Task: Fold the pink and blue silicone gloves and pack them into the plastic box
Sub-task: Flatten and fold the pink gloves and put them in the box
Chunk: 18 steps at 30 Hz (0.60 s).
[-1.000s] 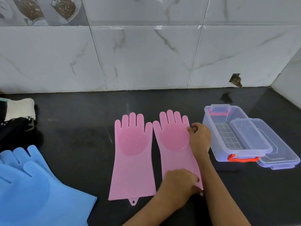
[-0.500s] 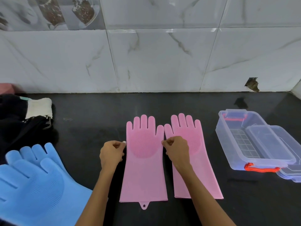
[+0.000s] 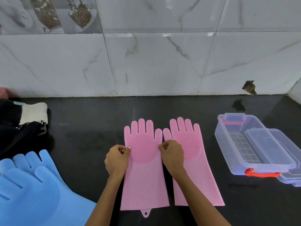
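Two pink silicone gloves lie flat, side by side, fingers toward the wall, on the black counter. My left hand (image 3: 117, 159) pinches the left edge of the left pink glove (image 3: 144, 175) at palm height. My right hand (image 3: 173, 154) pinches that same glove's right edge, resting partly over the right pink glove (image 3: 197, 170). Blue silicone gloves (image 3: 31, 191) lie stacked at the lower left. The clear plastic box (image 3: 234, 149) with red latches stands open at the right.
The box's clear lid (image 3: 276, 154) leans across the box's right side. Dark fabric and a white cloth (image 3: 35, 112) sit at the far left by the wall. The marble-tiled wall runs behind the black counter (image 3: 91, 131).
Both hands left the right pink glove and moved to the left pink glove, taking hold of its two side edges. The view shifted right.
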### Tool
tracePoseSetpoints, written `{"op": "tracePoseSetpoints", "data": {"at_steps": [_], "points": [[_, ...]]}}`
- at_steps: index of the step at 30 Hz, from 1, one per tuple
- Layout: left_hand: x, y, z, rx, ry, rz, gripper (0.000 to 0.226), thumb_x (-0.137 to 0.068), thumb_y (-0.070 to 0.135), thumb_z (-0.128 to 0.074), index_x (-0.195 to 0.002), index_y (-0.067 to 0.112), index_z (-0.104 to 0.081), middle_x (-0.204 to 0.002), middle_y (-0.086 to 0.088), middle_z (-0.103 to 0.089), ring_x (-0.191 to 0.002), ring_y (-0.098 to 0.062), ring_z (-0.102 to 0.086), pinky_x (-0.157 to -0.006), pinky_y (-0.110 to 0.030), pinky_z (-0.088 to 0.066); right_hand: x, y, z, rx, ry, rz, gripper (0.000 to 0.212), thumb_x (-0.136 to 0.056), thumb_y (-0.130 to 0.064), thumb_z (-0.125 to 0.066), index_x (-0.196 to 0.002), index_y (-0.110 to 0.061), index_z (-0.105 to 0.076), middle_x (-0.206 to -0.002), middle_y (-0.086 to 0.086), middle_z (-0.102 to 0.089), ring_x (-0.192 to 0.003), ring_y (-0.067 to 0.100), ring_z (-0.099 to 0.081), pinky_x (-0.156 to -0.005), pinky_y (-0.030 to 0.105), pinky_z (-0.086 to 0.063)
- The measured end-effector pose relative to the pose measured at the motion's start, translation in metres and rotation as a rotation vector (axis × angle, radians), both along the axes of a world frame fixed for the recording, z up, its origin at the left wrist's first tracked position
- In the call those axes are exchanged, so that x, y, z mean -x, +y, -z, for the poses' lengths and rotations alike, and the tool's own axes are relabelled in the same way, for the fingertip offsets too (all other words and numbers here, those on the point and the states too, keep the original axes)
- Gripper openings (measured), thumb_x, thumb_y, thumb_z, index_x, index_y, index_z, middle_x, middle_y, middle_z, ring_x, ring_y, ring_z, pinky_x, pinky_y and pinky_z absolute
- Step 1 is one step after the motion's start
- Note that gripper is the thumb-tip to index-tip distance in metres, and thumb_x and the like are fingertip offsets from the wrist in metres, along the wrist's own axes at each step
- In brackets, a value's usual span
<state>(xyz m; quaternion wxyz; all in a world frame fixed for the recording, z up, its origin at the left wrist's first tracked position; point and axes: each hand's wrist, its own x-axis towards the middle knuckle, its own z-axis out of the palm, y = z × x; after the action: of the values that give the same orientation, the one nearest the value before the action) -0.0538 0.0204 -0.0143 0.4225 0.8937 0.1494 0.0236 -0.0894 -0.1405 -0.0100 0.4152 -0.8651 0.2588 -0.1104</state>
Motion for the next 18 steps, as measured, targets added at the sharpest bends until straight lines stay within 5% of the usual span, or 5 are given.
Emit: {"op": "tracePoseSetpoints", "data": {"at_steps": [10,18], "points": [[0.002,-0.001,0.001,-0.011,-0.006,0.030,0.020,-0.084,0.034,-0.068,-0.090,0.015,-0.067,-0.085,0.000,-0.068,-0.075,-0.015,-0.060,-0.064,-0.024,-0.041,-0.001,-0.014,-0.003,0.013,0.007,0.007,0.012,-0.088,-0.017,-0.064,-0.091,-0.008,-0.071,-0.087,0.005,-0.070,-0.073,0.015,-0.059,-0.077,0.023,-0.047],[0.014,0.013,-0.008,0.030,-0.165,-0.186,0.024,-0.093,0.045,-0.049,-0.090,0.021,-0.054,-0.085,0.004,-0.056,-0.075,-0.014,-0.053,-0.065,-0.030,-0.040,0.024,-0.029,-0.016,-0.002,-0.381,0.293,0.006,-0.089,-0.030,-0.061,-0.084,-0.032,-0.060,-0.081,-0.014,-0.062,-0.069,0.000,-0.056,-0.070,0.014,-0.048]]}}
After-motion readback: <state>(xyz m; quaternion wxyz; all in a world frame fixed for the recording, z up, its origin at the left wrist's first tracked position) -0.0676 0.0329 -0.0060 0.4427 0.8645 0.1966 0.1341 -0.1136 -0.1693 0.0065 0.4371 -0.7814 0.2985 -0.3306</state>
